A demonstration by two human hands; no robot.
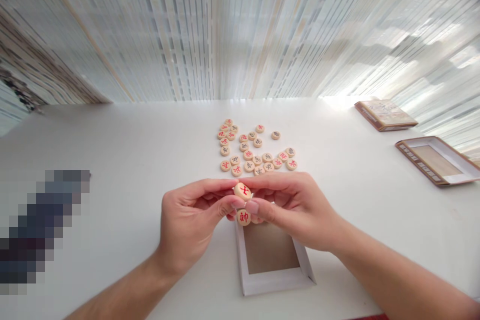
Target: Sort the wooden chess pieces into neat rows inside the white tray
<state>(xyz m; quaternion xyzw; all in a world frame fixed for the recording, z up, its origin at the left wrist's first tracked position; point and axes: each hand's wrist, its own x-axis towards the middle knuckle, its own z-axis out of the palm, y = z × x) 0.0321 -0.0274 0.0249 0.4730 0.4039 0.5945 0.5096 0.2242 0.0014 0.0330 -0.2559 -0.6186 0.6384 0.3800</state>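
Note:
Between the fingertips of my left hand [197, 217] and my right hand [287, 207] is a round xiangqi piece [243, 191] with a red character, its face tilted up towards me. Both hands pinch it over the far end of an open white box tray [258, 285] with a brown bottom. Just below the held piece, another piece with a red character [243, 217] shows at the tray's far left corner. Part of one more lies beside it, mostly hidden by my right thumb. Past my fingers, many loose pieces [248, 155] with red or black characters lie face up on the white table.
At the right stand a closed brown printed box [388, 114] and an open box lid [437, 160]. A striped curtain [217, 30] hangs behind the table's [150, 145] far edge. A pixelated patch [41, 230] covers something at the left.

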